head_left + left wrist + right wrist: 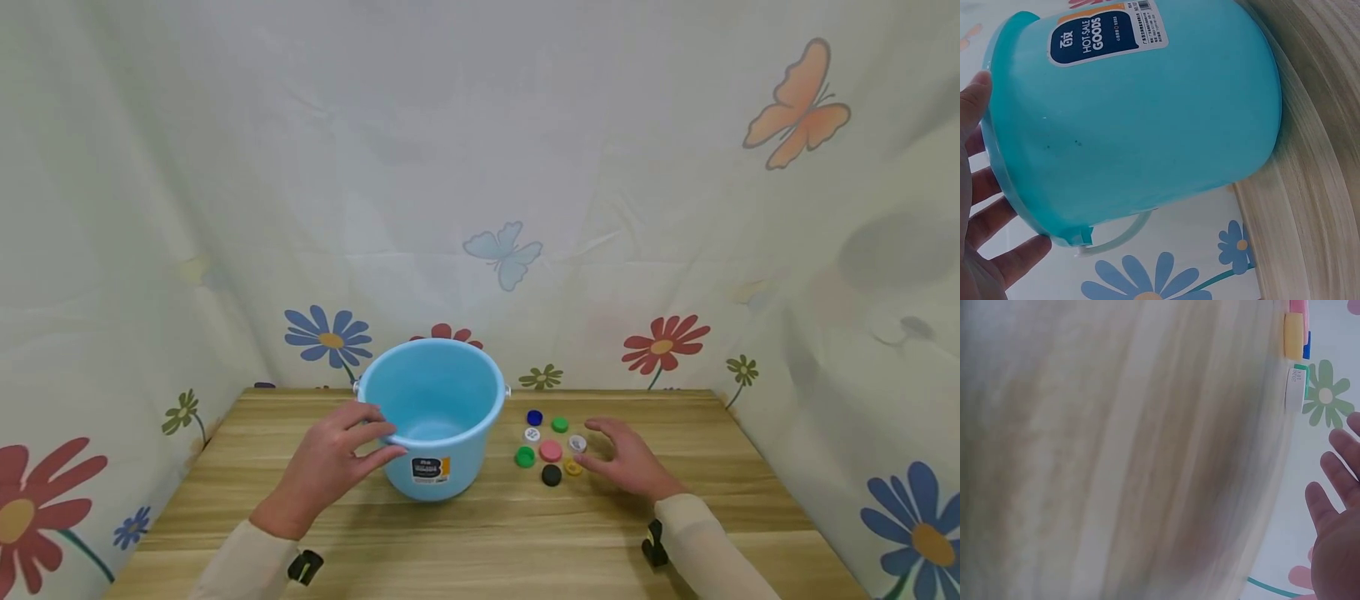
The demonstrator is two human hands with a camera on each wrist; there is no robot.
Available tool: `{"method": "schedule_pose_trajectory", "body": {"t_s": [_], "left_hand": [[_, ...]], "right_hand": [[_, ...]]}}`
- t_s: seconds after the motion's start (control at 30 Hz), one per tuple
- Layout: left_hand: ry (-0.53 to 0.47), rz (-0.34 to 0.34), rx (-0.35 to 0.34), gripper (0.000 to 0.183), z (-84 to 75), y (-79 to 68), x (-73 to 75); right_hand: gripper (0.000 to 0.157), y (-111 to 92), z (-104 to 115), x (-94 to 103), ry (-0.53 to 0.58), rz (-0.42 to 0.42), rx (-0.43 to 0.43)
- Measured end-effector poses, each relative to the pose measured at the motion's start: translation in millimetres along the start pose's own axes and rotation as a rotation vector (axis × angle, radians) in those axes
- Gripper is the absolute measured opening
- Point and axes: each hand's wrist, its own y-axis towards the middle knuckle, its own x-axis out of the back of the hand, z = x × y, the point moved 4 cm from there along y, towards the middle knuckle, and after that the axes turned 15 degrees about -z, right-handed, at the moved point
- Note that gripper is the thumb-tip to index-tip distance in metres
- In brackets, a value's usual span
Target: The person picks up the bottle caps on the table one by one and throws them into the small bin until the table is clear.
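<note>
A light blue bucket [465, 467] stands upright on the wooden table, its mouth facing up and its label toward me. My left hand [337, 458] holds the near left part of its rim, with the thumb outside and the fingers over the edge. To the right lies a loose group of bottle caps, among them a pink cap [551, 451], a black cap [551, 475], a dark blue cap [534, 417] and a yellow cap [573, 467]. Beside their right edge hovers my right hand [633, 462], thumb and fingers spread, nothing in its grasp. A white cap [1295, 390] shows near those fingers in the right wrist view.
The wooden table [480, 550] ends at a pale curtain [420, 167] printed with flowers and butterflies, which hangs behind and on both sides. The bucket's pale handle [1122, 234] hangs at its side in the left wrist view.
</note>
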Motion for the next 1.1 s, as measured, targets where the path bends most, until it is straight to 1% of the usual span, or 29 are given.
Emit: {"method": "schedule_pose_trajectory", "body": {"t_s": [0.23, 0.53, 0.8, 0.97, 1.1], "left_hand": [[0.006, -0.013, -0.007, 0.060, -0.2, 0.2, -0.4], [0.000, -0.026, -0.012, 0.058, 0.2, -0.4, -0.3], [-0.002, -0.017, -0.004, 0.056, 0.3, -1.4, -0.2], [0.001, -0.016, 0.002, 0.054, 0.7, -1.2, -0.1], [0.000, -0.014, 0.012, 0.055, 1.3, -2.1, -0.7]], "right_hand": [[0.073, 3.2, -1.7, -3.4, -0.010, 0.002, -0.014], [0.074, 7.0, -3.7, -6.5, -0.007, -0.007, -0.026], [0.063, 8.3, -4.5, -9.6, 0.026, -0.016, -0.036], [0.057, 10.8, -6.7, -12.6, 0.028, -0.028, -0.036], [0.055, 13.3, -9.6, -15.1, 0.040, -0.029, -0.071]]}}
